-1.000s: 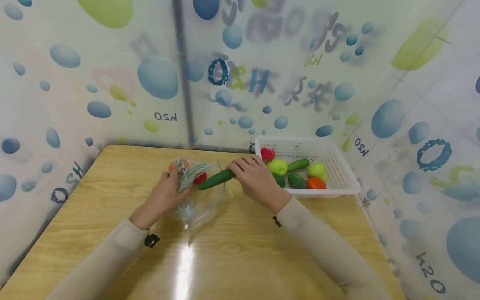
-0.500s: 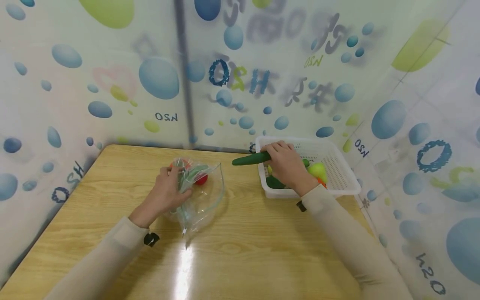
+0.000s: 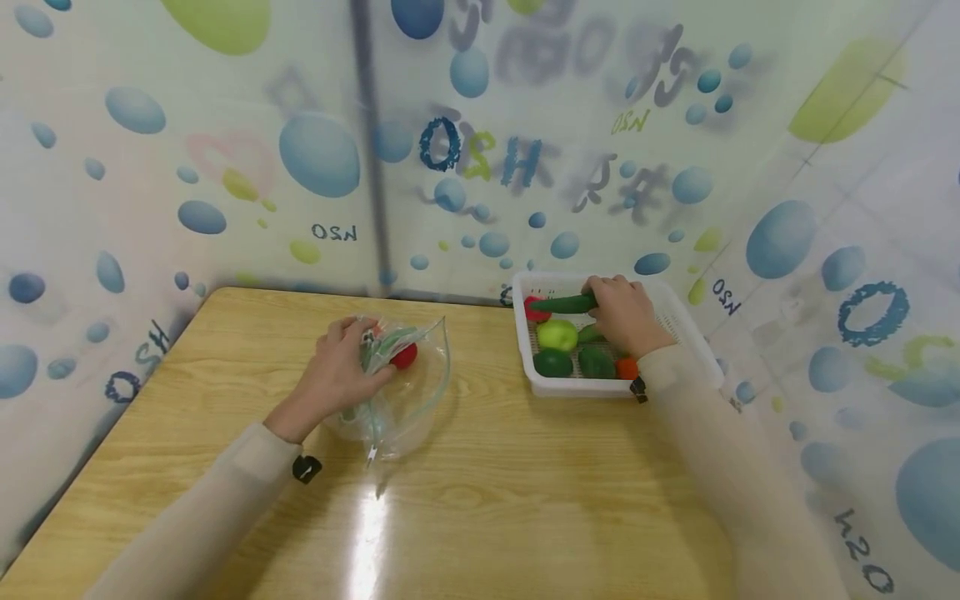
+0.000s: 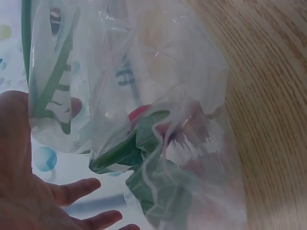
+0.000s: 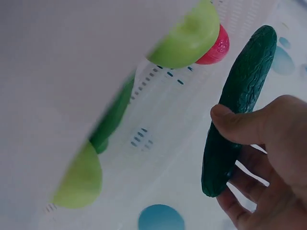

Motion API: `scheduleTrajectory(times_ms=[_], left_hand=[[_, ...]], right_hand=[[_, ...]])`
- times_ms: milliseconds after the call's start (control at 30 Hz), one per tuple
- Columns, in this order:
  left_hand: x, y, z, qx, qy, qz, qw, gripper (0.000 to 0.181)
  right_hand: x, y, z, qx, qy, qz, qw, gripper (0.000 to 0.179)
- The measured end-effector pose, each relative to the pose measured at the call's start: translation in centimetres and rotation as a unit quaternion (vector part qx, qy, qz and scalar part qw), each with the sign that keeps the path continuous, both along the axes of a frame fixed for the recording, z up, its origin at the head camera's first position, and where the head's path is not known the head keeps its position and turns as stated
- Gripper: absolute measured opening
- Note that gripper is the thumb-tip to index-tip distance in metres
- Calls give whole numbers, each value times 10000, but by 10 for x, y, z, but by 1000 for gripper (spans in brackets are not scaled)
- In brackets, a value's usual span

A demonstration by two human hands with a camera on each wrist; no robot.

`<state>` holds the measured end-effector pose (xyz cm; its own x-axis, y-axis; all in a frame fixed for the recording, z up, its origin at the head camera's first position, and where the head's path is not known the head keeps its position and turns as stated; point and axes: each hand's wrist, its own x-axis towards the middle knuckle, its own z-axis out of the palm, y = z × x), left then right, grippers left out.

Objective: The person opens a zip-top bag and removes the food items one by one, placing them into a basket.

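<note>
My right hand [image 3: 626,312] grips a dark green cucumber [image 3: 566,305] at one end, above the white basket [image 3: 517,333]. In the right wrist view the thumb lies across the cucumber [image 5: 240,105] with the fingers behind it. At the left, my left hand [image 3: 337,371] rests at a clear zip bag [image 3: 408,417] with a green-striped edge. A red round item [image 3: 405,356] shows through its plastic. In the left wrist view the fingers of the left hand [image 4: 29,191] are spread, and the thumb reaches behind a flap of the bag [image 4: 192,72].
Inside the basket lie a green apple [image 3: 557,335], a red item [image 3: 536,309], dark green avocado-like pieces [image 3: 553,363] and an orange-red item [image 3: 627,368]. My right hand hides part of the basket. The wooden table [image 3: 510,483] meets a patterned curtain [image 3: 480,242] behind.
My right hand has carried the cucumber from over the bag rightwards to over the basket. My left hand stays at the bag, its fingers shifted slightly.
</note>
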<state>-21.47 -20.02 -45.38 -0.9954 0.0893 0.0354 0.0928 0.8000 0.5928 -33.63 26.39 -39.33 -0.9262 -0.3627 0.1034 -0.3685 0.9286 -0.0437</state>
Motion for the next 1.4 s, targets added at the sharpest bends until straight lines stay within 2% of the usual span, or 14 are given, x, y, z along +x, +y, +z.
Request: scheduleTrajectory(times_ms=[200,600,900,1033,1133,1167,1267,1400], left_hand=[[-3,0,0,-105,-173,-20,9998,92],[-7,-4,-3,-285,-386,-129,9988,96],[-11,-5,-5,-409,-435,-277,9978,101],[-12,-5,-6,-451,-460,-326,9974,102],[-13,-6,-5,-461,-471,-361,9972,102],[-13,-6,-5,-458,-468,-369,9972,103],[-13,-7,-4,-448,-453,-379,9972,104],[-13,-8,-4,-482,-458,-362,9971,104]], right_hand=[[-7,8,4,149,-295,-195,9993,34],[-16,15,20,552,-540,-378,9963,32],[-25,11,21,951,-692,-401,9922,27],[-43,14,9,1138,-645,-479,9903,17],[-69,25,-13,1247,-431,-512,9899,12],[-73,26,-16,1328,-406,-516,9890,12],[-72,18,-14,1453,-415,-541,9870,15],[-46,-6,9,1561,-652,-607,9837,21]])
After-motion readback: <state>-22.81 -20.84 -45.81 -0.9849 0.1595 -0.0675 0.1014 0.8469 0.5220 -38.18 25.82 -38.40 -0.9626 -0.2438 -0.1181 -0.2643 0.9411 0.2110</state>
